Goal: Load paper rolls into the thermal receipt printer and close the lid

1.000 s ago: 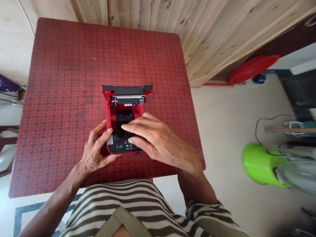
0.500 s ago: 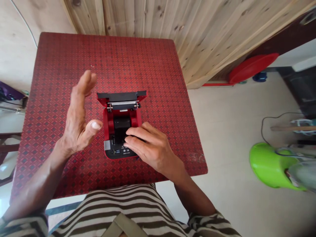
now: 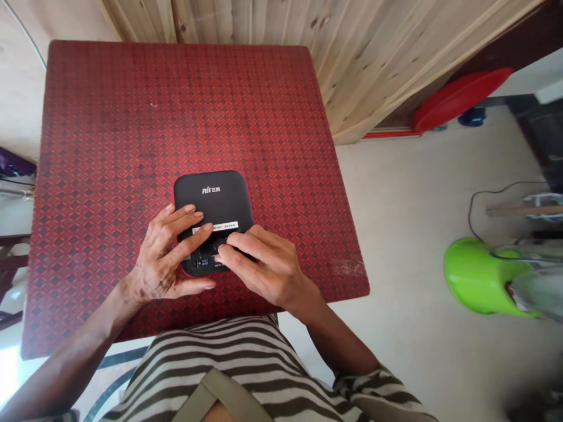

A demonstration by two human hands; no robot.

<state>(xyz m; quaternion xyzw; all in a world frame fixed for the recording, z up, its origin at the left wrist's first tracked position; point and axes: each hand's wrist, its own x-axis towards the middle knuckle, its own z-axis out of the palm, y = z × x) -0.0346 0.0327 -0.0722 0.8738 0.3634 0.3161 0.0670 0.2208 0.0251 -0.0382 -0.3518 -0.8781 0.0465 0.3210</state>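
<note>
Your open left hand (image 3: 158,258) reaches over the lid (image 3: 215,205) from eight o'clock; pressing there could pinch your right fingertips at the seam. The printer (image 3: 210,271) sits off the table's (image 3: 132,135) middle, towards five o'clock. Your right hand (image 3: 268,266), at its four o'clock, is half curled, its grip unclear; pushing sideways could skid it.

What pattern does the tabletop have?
The tabletop is red with small dark diamonds in rows, seen in the head view.
</note>
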